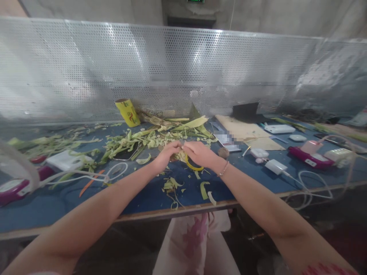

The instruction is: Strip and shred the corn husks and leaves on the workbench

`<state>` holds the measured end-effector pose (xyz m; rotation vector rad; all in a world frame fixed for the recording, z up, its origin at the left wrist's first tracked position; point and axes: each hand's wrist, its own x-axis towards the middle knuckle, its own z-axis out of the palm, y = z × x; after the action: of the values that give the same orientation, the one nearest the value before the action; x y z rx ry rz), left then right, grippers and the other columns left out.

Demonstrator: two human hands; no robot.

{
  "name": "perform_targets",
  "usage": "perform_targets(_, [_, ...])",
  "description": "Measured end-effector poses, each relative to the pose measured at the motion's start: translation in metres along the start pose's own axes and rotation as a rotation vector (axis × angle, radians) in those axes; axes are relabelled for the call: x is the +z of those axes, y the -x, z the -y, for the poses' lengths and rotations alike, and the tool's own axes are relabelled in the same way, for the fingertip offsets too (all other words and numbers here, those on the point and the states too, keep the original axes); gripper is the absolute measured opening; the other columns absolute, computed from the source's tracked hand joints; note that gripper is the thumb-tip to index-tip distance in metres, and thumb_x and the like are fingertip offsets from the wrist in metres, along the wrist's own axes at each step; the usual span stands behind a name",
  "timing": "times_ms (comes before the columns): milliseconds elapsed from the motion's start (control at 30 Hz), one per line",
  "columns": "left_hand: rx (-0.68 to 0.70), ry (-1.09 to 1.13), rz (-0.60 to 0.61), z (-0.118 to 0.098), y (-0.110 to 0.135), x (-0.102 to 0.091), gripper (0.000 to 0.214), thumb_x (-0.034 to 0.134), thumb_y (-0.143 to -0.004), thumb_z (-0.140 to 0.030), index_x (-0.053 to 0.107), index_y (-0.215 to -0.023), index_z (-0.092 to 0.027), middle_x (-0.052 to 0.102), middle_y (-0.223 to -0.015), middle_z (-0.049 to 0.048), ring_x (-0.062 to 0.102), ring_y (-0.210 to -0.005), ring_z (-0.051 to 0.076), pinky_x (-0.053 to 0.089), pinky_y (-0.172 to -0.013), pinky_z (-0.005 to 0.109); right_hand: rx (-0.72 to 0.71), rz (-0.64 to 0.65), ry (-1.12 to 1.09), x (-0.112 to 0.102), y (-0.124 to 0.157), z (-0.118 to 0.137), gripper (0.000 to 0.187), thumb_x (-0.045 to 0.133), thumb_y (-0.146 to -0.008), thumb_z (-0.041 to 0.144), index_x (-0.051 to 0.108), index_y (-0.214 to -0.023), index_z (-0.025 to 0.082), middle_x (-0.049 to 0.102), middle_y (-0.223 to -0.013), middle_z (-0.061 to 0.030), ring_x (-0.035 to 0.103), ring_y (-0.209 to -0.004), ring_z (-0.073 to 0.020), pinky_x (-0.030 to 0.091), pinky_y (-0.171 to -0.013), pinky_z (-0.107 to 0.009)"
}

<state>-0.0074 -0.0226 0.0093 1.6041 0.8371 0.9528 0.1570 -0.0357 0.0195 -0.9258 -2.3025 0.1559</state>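
My left hand (pixel 168 153) and my right hand (pixel 199 153) meet over the middle of the blue table. Both are closed, fingertips pinched together; whatever lies between them is too small and blurred to make out. A curved yellow band (pixel 192 165) shows just below my right hand; whether I touch it I cannot tell. Behind my hands spreads a heap of pale green plant stems and leaves (pixel 149 139). In front of them lies a small clump of green scraps (pixel 171 185), with curled peels (pixel 204 190) to its right.
A yellow printed tube (pixel 127 113) stands by the perforated metal screen (pixel 114 68). Purple power strips (pixel 311 158) with white cables lie at both sides. On the right are brown cardboard (pixel 239 128) and a white charger (pixel 275 167). An orange strip (pixel 91 183) is at left.
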Motion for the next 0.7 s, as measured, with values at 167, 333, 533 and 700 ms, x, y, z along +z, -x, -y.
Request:
perform_targets(167, [0.038,0.057,0.04,0.001,-0.002,-0.002,0.016,0.051,-0.06,-0.026,0.051,-0.073,-0.016,0.042,-0.056,-0.004,0.034,-0.047,0.007,0.026,-0.043,0.02,-0.027,-0.012,-0.006,-0.002,0.001,-0.005,0.028,0.036,-0.085,0.02,0.024,-0.06,0.019,0.03,-0.053,0.0044,0.029,-0.05,-0.0084,0.021,-0.053,-0.024])
perform_targets(333, [-0.013,0.037,0.06,0.0,-0.003,-0.002,0.023,0.063,-0.064,-0.031,0.057,-0.077,-0.013,0.048,-0.06,-0.002,0.039,-0.05,0.006,0.029,-0.047,0.02,-0.013,-0.012,0.033,-0.009,0.001,-0.012,0.028,0.035,-0.086,0.022,0.025,-0.06,0.018,0.031,-0.054,0.0042,0.028,-0.051,-0.0084,0.019,-0.053,-0.024])
perform_targets(533, [-0.059,0.045,0.131,-0.002,-0.004,-0.004,0.028,0.07,-0.064,-0.037,0.058,-0.07,-0.012,0.044,-0.052,-0.0035,0.036,-0.046,0.005,0.028,-0.046,0.021,0.047,0.042,0.073,-0.009,0.001,-0.014,0.026,0.033,-0.088,0.022,0.029,-0.062,0.019,0.037,-0.058,0.0028,0.031,-0.053,-0.0095,0.021,-0.055,-0.025])
perform_targets(700, [-0.074,0.027,0.079,-0.005,-0.003,-0.004,0.028,0.075,-0.057,-0.033,0.059,-0.067,-0.013,0.042,-0.048,-0.005,0.034,-0.044,0.005,0.024,-0.044,0.021,0.045,0.056,0.11,-0.002,0.001,-0.014,0.023,0.03,-0.089,0.02,0.035,-0.067,0.019,0.041,-0.063,0.0006,0.034,-0.057,-0.011,0.024,-0.058,-0.025])
